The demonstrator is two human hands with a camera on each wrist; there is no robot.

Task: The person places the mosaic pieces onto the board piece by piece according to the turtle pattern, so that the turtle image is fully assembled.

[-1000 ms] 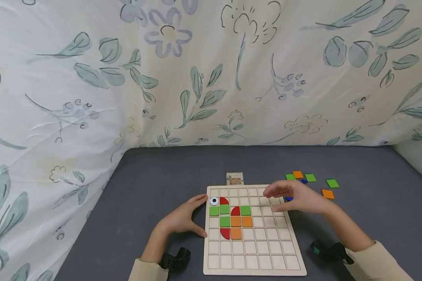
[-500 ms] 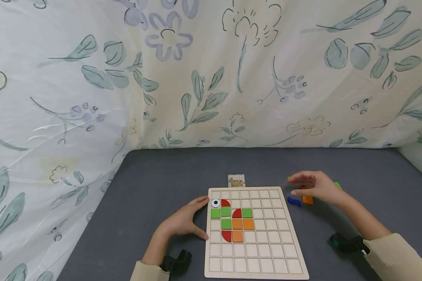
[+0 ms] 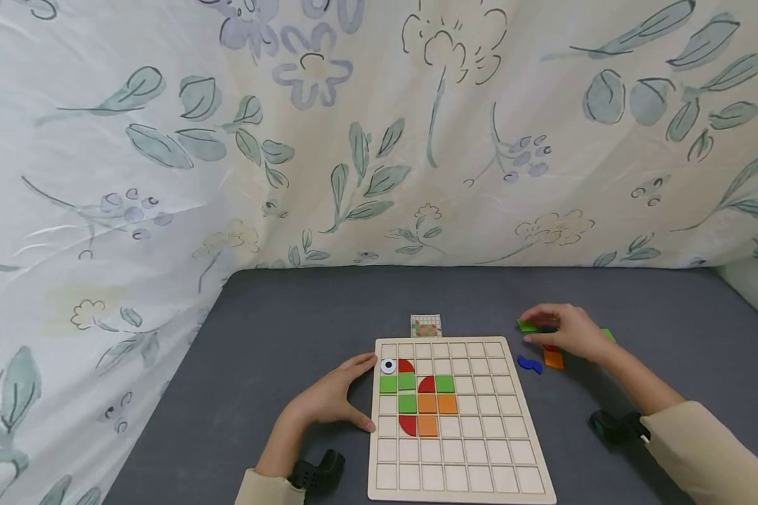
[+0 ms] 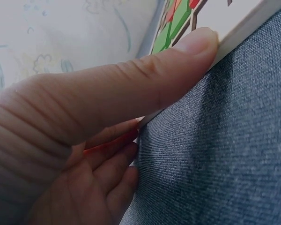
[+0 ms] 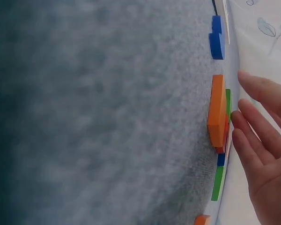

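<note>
My left hand point(image 3: 331, 396) lies against the left edge of a pale wooden grid board point(image 3: 474, 449), its thumb point(image 4: 196, 42) and fingers spread apart and touching the rim. On the board sit several green, orange and red pieces and an eye tile point(image 3: 388, 366). My right hand point(image 3: 571, 331) hovers over loose pieces right of the board, thumb and fingers apart, nothing between them. Nearest its fingertips is a green square point(image 3: 527, 326). Below the hand are an orange square point(image 3: 553, 358) and a wavy blue piece point(image 3: 530, 364). The hand partly hides other loose pieces.
A small picture card point(image 3: 426, 326) lies just beyond the board's far edge. Another green piece point(image 3: 608, 334) shows past the right hand. The dark grey tabletop point(image 3: 303, 308) ends at a floral cloth point(image 3: 379, 140) behind and to the left.
My right hand has moved right, away from above the board's far right corner, to over the loose pieces. The left hand has stayed on the board's edge. The head view has shifted slightly.
</note>
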